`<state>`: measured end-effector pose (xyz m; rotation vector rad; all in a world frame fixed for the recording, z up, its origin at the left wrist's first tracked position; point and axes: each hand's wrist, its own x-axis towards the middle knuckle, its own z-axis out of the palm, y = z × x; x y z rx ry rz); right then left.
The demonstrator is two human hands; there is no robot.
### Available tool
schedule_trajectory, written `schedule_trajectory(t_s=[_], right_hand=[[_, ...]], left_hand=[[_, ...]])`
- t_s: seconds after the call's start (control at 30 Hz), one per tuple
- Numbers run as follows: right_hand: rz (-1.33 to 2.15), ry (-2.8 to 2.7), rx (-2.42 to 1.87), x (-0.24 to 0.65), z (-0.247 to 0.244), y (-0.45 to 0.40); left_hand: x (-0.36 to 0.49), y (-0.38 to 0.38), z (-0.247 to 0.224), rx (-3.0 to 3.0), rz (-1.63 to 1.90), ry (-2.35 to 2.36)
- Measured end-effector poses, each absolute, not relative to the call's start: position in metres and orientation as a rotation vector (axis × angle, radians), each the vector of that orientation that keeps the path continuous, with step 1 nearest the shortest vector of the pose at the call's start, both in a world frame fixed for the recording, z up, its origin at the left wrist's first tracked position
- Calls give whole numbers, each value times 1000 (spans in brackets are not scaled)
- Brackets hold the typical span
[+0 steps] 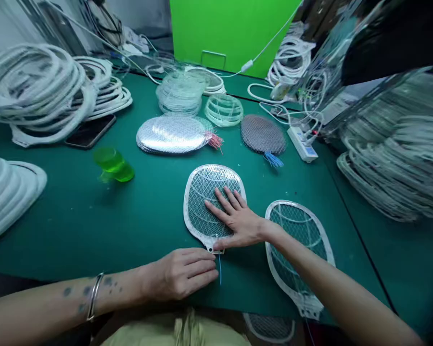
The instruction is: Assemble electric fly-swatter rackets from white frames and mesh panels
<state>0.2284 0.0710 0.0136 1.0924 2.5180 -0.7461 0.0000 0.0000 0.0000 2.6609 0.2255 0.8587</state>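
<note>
A white mosquito-swatter head (pixel 196 225) with a metal mesh over its ribs lies flat on the green table in front of me. My right hand (pixel 238 218) is spread open and pressed flat on its mesh, the thumb at the narrow neck. Just below that neck rests my left hand (pixel 187 274), its fingers drawn together and curled; whatever they may hold is hidden. A thin blue wire (pixel 220 269) runs down from the neck beside the left fingertips. Under my right forearm lies a second swatter head (pixel 310 235), with its neck near the table edge.
Beyond are stacked silver mesh sheets (pixel 173 134) with red wires, dark mesh sheets (pixel 261 134) with blue wires, and clear ribbed rings (pixel 223 110). A green bottle-like object (pixel 113 164) lies left. White frames (pixel 36 91) pile over a phone (pixel 90 132). A power strip (pixel 303 144) sits right.
</note>
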Motion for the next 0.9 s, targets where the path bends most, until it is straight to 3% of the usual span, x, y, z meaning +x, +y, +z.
schedule_trajectory(t_s=[0.5, 0.77, 0.9], right_hand=[[-718, 2598, 1128, 230, 9, 68], [-662, 2581, 1162, 229, 6, 66], [-638, 2608, 1167, 229, 4, 66]], left_hand=[[2, 5, 0, 2884, 870, 259], [19, -8, -2, 2414, 902, 825], [22, -12, -7, 2459, 935, 830]])
